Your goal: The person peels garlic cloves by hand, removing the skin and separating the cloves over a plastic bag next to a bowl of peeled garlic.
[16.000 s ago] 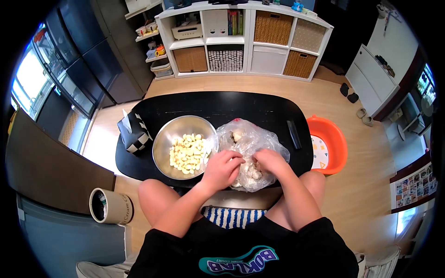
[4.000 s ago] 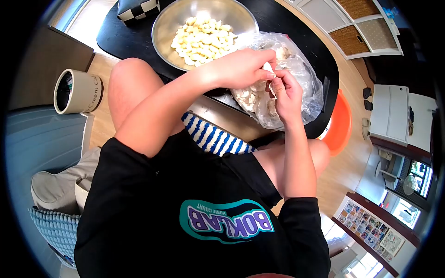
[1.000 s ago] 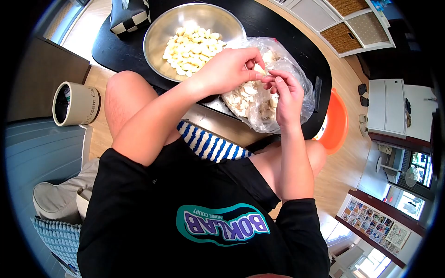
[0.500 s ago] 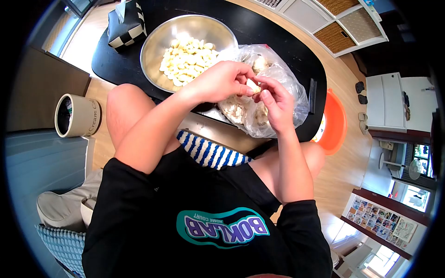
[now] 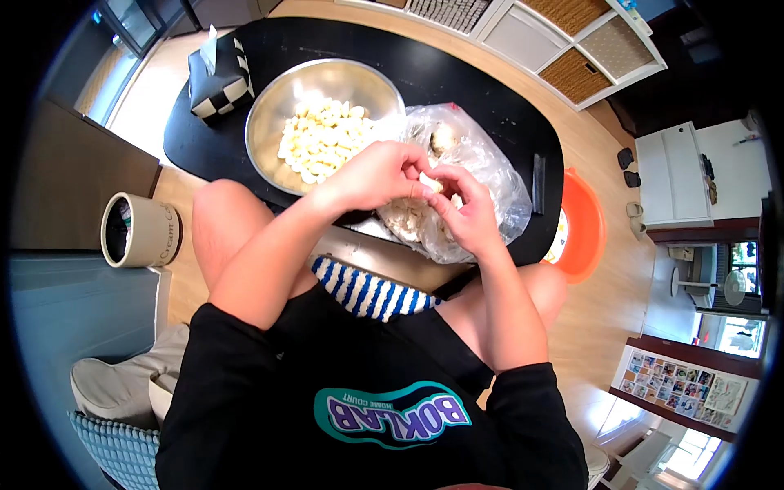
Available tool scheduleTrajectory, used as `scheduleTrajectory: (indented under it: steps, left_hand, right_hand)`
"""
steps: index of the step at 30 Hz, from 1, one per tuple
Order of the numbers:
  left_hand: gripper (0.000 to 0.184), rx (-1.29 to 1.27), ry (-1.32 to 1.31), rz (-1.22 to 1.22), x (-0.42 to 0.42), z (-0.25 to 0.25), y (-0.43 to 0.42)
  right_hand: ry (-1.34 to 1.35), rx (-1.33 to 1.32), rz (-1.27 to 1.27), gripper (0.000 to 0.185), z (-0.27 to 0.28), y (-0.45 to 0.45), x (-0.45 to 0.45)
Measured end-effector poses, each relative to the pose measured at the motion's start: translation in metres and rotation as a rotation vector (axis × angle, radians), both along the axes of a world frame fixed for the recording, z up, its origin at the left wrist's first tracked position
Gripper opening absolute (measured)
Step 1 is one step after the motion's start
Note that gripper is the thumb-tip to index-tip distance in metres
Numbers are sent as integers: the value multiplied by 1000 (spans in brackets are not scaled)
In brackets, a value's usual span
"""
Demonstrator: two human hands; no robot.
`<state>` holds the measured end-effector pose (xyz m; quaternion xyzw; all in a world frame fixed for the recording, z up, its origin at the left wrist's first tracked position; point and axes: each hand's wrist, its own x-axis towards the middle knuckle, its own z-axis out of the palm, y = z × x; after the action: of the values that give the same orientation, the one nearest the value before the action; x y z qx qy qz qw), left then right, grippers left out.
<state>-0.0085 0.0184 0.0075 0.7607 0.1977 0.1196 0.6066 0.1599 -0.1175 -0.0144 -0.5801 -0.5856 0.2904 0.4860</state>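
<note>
Pinching clove (image 5: 431, 183), left hand (image 5: 377, 175) facing right hand (image 5: 469, 212)

Shiny metal bowl (image 5: 269, 122), crinkly clear plastic bag (image 5: 506, 192), dark smooth tabletop (image 5: 441, 73).

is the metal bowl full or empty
Partly full: pale cloves lie heaped in the bowl, with bare metal showing around them.

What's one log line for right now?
left hand, right hand: pinching pale clove | clear plastic bag: beneath hands | steel bowl: holds many pale pieces
</note>
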Motion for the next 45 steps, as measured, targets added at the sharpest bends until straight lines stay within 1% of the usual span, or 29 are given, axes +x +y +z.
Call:
scheduleTrajectory:
  steps: [1,4,6,8,12,16,17,18,21,22,25,30,32,34,36,37,38,40,42,44,45]
  left_hand:
    - [24,-13,2,5,1,-1,0]
    - [19,-105,-45,45,3,-2,-3]
    - [17,-37,-38,53,4,-2,-3]
    - [15,-41,-34,79,4,-2,-3]
    - [11,-52,-44,63,3,0,-5]
    - [13,-29,-75,43,3,-1,-6]
    - [14,32,-46,46,2,1,-6]
    - [14,42,-49,47,2,3,-7]
    - [14,74,-71,66,1,8,-12]
    - [14,86,-71,65,2,8,-12]
    - [14,153,-64,86,3,7,-12]
    - [15,105,-66,107,4,4,-14]
    - [14,95,-68,108,5,3,-15]
    - [10,24,-70,126,7,-3,-15]
    - [11,29,-73,104,7,-4,-17]
    - [12,41,-65,119,8,-3,-18]
    - [13,54,-57,133,8,-2,-19]
    - [15,66,-52,126,10,-8,-20]
    - [17,134,-55,164,11,-8,-21]
    - [18,160,-35,151,11,-4,-24]
    - [19,183,-36,181,11,-3,-26]
  right_hand:
    - [19,25,-9,29,2,1,-3]
    - [129,20,-28,29,-2,1,-4]
    - [77,-2,1,29,-6,1,1]
    - [143,-1,-1,26,-7,0,0]
    - [181,-22,-45,22,-10,1,3]
    - [69,-2,-64,17,-6,1,2]
    - [68,-4,-66,14,-6,2,1]
    - [66,6,-65,14,-7,2,0]
    - [334,-25,-75,11,-13,4,-2]
    - [335,-12,-73,11,-12,5,-4]
    - [477,-14,-88,7,-13,5,-5]
    - [554,-43,-55,5,-17,6,-1]
    - [627,-74,30,7,-18,6,0]
    - [619,-48,43,8,-19,5,-1]
    - [540,-67,36,6,-17,3,-5]
    - [439,-61,-26,7,-11,2,-10]
    - [442,-48,-34,7,-9,1,-11]
    - [37,3,-75,9,-6,-2,-11]
    - [40,51,-100,10,-6,0,-14]
    - [-108,134,-107,9,-5,-2,-15]
    - [-79,139,-116,9,-4,-2,-16]
